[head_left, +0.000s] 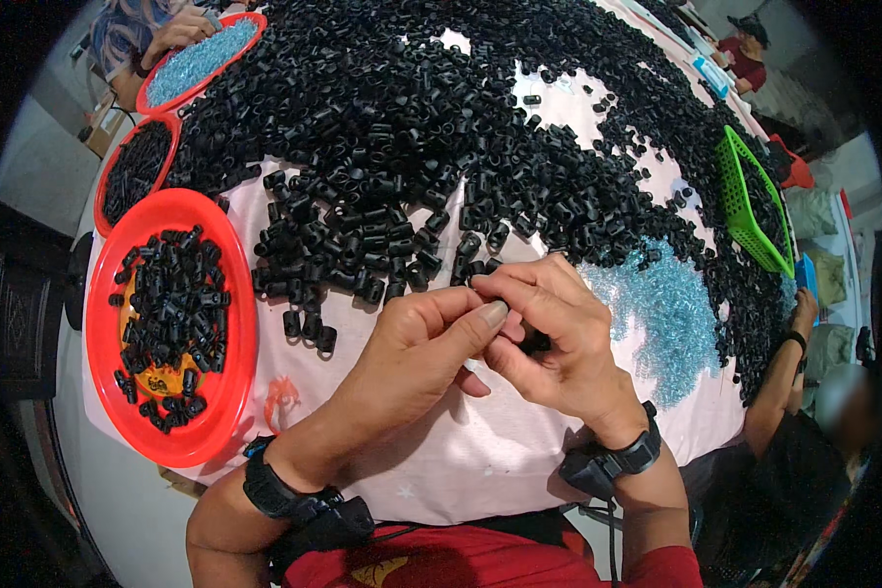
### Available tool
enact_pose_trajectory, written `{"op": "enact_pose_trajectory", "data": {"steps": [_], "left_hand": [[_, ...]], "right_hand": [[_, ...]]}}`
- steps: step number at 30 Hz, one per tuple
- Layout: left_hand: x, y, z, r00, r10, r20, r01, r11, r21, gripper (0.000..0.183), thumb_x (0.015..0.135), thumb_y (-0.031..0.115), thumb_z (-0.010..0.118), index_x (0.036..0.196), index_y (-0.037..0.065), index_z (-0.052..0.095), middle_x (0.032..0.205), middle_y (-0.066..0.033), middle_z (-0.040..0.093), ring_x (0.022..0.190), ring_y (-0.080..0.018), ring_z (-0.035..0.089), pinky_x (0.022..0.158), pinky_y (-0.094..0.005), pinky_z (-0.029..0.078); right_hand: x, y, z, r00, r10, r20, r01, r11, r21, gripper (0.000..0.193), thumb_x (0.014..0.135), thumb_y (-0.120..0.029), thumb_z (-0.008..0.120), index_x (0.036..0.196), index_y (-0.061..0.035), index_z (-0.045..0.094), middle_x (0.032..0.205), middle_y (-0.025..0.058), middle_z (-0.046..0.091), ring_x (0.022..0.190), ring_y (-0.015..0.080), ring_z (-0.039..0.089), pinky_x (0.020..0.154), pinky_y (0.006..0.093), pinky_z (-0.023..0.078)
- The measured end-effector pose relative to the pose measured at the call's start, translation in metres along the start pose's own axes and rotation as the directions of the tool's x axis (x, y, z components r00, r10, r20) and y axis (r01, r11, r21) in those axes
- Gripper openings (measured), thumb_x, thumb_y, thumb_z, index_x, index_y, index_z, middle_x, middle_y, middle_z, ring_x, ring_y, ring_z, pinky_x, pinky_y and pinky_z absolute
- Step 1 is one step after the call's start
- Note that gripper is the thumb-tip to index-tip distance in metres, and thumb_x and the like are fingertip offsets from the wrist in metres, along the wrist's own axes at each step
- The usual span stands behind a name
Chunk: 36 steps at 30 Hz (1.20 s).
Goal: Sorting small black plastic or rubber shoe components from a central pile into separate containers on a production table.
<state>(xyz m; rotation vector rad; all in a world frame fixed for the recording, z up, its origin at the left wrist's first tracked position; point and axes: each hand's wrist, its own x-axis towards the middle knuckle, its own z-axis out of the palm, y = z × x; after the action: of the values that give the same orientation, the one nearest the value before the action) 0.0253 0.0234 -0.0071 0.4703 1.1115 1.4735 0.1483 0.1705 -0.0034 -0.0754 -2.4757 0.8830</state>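
Note:
My left hand (423,341) and my right hand (557,338) meet over the near part of the table, their fingertips pinched together. What lies between the fingertips is mostly hidden. Under the curled fingers of my right hand shows a small black plastic part (535,341), partly covered. Just beyond my hands spreads a heap of short black tubular plastic parts (392,167). A few black pieces (311,326) lie apart from it, left of my left hand. To the right of my right hand is a pile of small clear bluish pieces (661,323).
At left, a red basin (233,392) holds assembled-looking black parts. Behind it stand a red bowl of thin black pieces (101,201) and a red tray of clear pieces (255,39). A green basket (740,211) stands at right. Other people sit around the cloth-covered table (441,480).

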Motion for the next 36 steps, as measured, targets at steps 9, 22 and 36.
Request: {"op": "enact_pose_trajectory", "data": {"steps": [9, 22, 36], "left_hand": [[0.0015, 0.0001, -0.0004, 1.000, -0.030, 0.003, 0.030, 0.999, 0.018, 0.031, 0.107, 0.026, 0.055, 0.117, 0.000, 0.070, 0.100, -0.0035, 0.073, 0.082, -0.0057, 0.067, 0.064, -0.0202, 0.057], [-0.0013, 0.0037, -0.0056, 0.988, -0.130, 0.084, 0.130, 0.991, 0.003, 0.037, 0.108, 0.029, 0.051, 0.118, -0.002, 0.068, 0.104, -0.0073, 0.074, 0.097, -0.0113, 0.070, 0.067, -0.0235, 0.059], [-0.0028, 0.0015, -0.0037, 0.989, -0.137, 0.047, 0.141, 0.983, -0.118, 0.034, 0.108, 0.028, 0.054, 0.115, -0.001, 0.070, 0.100, -0.0058, 0.073, 0.085, -0.0084, 0.069, 0.066, -0.0231, 0.057]], "right_hand": [[-0.0002, 0.0039, 0.0009, 0.999, -0.039, -0.013, 0.038, 0.998, -0.047, 0.045, 0.069, -0.007, 0.083, 0.112, 0.0005, 0.073, 0.105, 0.0163, 0.070, 0.089, 0.0281, 0.068, 0.075, 0.0357, 0.056], [-0.0017, 0.0061, 0.0024, 0.997, -0.076, 0.032, 0.077, 0.997, -0.030, 0.039, 0.075, -0.012, 0.084, 0.108, 0.0018, 0.069, 0.092, 0.0123, 0.069, 0.069, 0.0220, 0.063, 0.063, 0.0348, 0.053], [0.0030, 0.0097, 0.0012, 0.993, -0.111, 0.042, 0.112, 0.993, -0.030, 0.042, 0.074, -0.014, 0.085, 0.110, 0.0009, 0.069, 0.093, 0.0123, 0.068, 0.072, 0.0240, 0.062, 0.065, 0.0352, 0.053]]}}
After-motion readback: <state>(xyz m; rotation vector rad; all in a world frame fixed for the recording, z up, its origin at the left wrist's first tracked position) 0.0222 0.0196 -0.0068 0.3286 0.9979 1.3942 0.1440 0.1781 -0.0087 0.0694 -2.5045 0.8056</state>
